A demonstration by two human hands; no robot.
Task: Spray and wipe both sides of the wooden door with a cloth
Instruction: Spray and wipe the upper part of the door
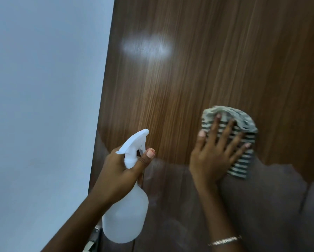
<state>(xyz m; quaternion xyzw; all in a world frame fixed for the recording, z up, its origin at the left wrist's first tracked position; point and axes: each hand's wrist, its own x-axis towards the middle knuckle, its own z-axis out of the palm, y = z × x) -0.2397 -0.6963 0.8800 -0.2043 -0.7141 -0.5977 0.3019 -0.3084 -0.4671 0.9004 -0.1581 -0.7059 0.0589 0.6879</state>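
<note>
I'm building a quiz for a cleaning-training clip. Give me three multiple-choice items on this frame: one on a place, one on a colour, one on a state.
1. Where is the spray bottle?
A. in the left hand
B. on the floor
C. hung on a handle

2. What colour is the cloth?
A. plain red
B. plain yellow
C. dark and white stripes

3. How does the right hand meet the cloth?
A. clenched round it
B. fingers spread, pressing it on the wooden door
C. not touching it

Answers:
1 A: fingers wrap the bottle's neck.
2 C: stripes show between the fingers.
3 B: straight fingers lie across the cloth.
</note>
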